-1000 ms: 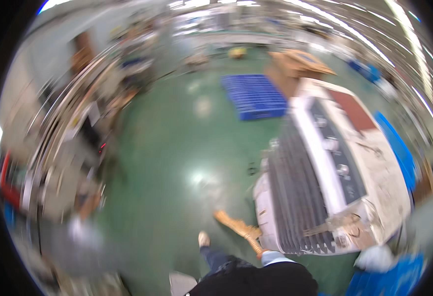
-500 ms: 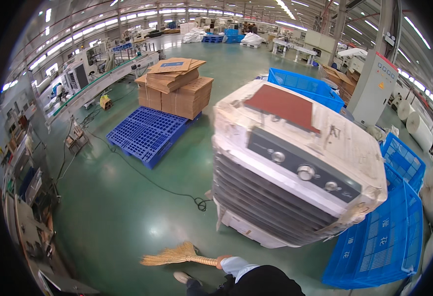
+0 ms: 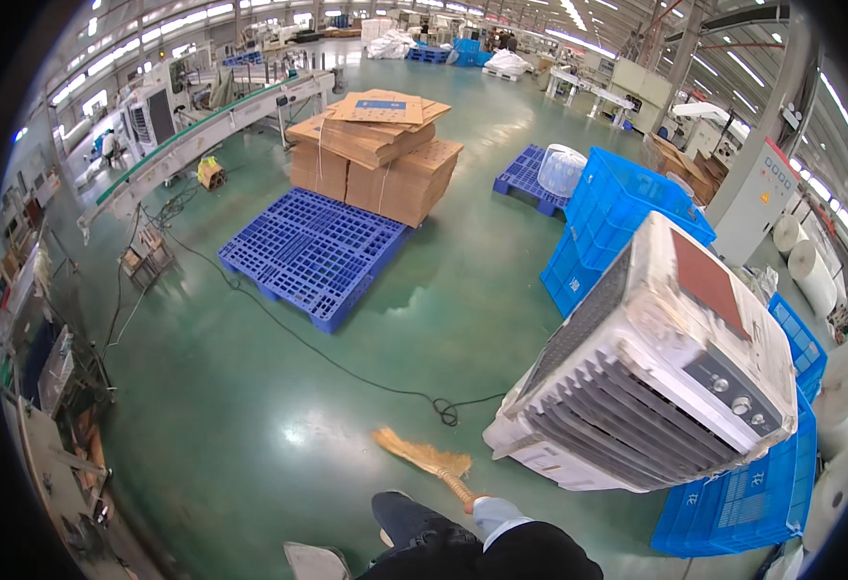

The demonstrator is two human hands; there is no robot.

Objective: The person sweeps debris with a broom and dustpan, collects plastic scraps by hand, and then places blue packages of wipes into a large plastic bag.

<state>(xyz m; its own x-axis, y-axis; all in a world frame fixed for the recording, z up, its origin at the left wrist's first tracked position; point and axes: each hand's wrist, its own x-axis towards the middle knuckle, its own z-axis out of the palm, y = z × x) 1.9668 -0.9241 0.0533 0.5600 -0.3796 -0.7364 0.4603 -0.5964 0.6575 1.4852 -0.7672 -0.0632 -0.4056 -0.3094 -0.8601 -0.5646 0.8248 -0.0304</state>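
My right hand (image 3: 473,505) is closed round the short bound handle of a straw broom (image 3: 424,451). The broom's bristles fan out to the left, over the green floor. Part of the hand is covered by its pale blue cuff and dark sleeve. To the left of that arm, my dark-trousered leg (image 3: 406,517) comes into view. A pale, flat-sided thing (image 3: 316,561), perhaps a dustpan, shows at the lower edge left of the leg; most of it is cut off. My left hand is out of the picture.
A large white air cooler (image 3: 636,377) stands right, among blue plastic crates (image 3: 733,507). A black cable (image 3: 346,372) crosses the floor ahead. Beyond it, a blue pallet (image 3: 298,251) adjoins stacked cardboard (image 3: 385,174). A conveyor (image 3: 221,130) runs at left, rolls (image 3: 810,266) at right.
The view has shifted, so the air cooler appears farther right and a second pallet behind it shows. The broom has swung, its bristles now pointing more forward. The pale thing has come in at the lower edge.
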